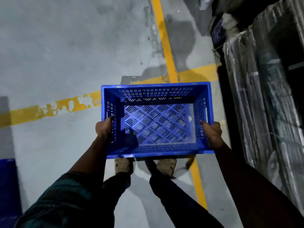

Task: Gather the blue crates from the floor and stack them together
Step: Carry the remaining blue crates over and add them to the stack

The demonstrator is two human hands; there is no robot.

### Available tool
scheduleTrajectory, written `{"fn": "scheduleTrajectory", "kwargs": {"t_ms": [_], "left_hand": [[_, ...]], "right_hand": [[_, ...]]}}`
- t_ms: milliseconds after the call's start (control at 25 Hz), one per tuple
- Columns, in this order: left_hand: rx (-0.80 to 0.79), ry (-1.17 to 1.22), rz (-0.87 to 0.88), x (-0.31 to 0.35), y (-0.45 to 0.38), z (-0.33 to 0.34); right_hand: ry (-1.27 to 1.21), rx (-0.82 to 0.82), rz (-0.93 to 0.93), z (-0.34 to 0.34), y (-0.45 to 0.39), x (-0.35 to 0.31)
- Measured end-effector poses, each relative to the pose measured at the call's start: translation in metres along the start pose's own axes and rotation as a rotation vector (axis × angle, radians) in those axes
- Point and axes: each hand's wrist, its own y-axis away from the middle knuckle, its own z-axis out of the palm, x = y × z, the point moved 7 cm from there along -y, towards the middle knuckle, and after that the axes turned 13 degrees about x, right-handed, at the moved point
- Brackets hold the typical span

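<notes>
I carry an empty blue perforated crate (pixel 156 91) in front of me, held level above the floor, its open top facing up. My left hand (pixel 103 127) grips its left side wall, thumb over the rim. On the opposite wall my right hand (pixel 213 131) grips the same way. Part of another blue crate (pixel 8 186) shows at the lower left edge of the view, cut off by the frame.
The grey concrete floor (pixel 65 46) carries yellow painted lines (pixel 166 38) that cross beneath the crate. Tall plastic-wrapped dark goods (pixel 266 96) stand close on the right. My two feet in beige shoes (pixel 166 167) show below the crate.
</notes>
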Motion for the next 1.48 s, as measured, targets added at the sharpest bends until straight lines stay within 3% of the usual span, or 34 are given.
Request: {"fn": "scheduleTrajectory", "kwargs": {"t_ms": [200, 440, 640, 840, 920, 1240, 1480], "left_hand": [[-0.030, 0.227, -0.132, 0.016, 0.028, -0.103], [0.003, 0.309, -0.009, 0.053, 0.078, -0.282], [0.047, 0.411, 0.142, 0.041, 0.112, -0.427], [0.325, 0.146, 0.469, 0.002, 0.134, -0.551], [0.459, 0.065, 0.500, -0.024, 0.152, -0.588], [0.812, 0.290, 0.200, -0.171, 0.261, -0.667], [1.046, 0.434, 0.050, -0.259, 0.323, -0.695]], "right_hand": [[-0.001, -0.022, -0.082, -0.059, 0.087, -0.037], [0.026, -0.017, -0.291, -0.166, 0.227, -0.089], [-0.120, 0.060, -0.547, -0.237, 0.343, -0.116], [-0.186, 0.039, -0.790, -0.272, 0.429, -0.163], [-0.189, 0.027, -0.905, -0.282, 0.454, -0.187], [-0.200, -0.169, -1.332, -0.282, 0.548, -0.238], [-0.258, -0.382, -1.484, -0.255, 0.631, -0.239]]}}
